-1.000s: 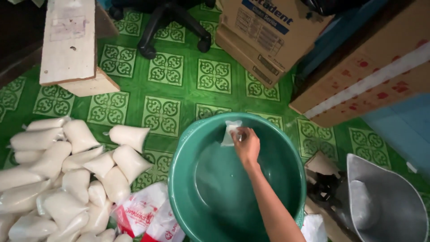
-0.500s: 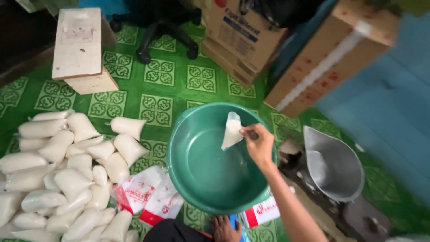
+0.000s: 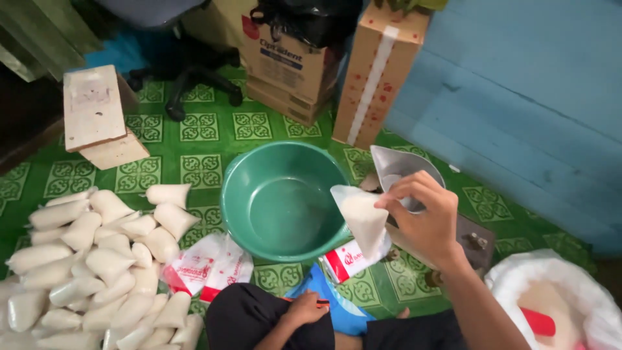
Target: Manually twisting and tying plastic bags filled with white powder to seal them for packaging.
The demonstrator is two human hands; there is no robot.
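The basin (image 3: 280, 198) is showing plain green — the floor (image 3: 201, 133) is wearing green with pale square motifs — the bags (image 3: 97, 259) are looking white.

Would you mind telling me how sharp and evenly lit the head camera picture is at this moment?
Head view: soft, even light with no harsh glare; the green basin shows only a faint sheen. The right hand and its small white bag are fairly sharp. The top-left corner is dark. The pile of filled bags blurs slightly toward the left edge.

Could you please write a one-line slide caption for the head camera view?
Right hand holds a small filled plastic bag beside a green basin; left hand rests on the lap.
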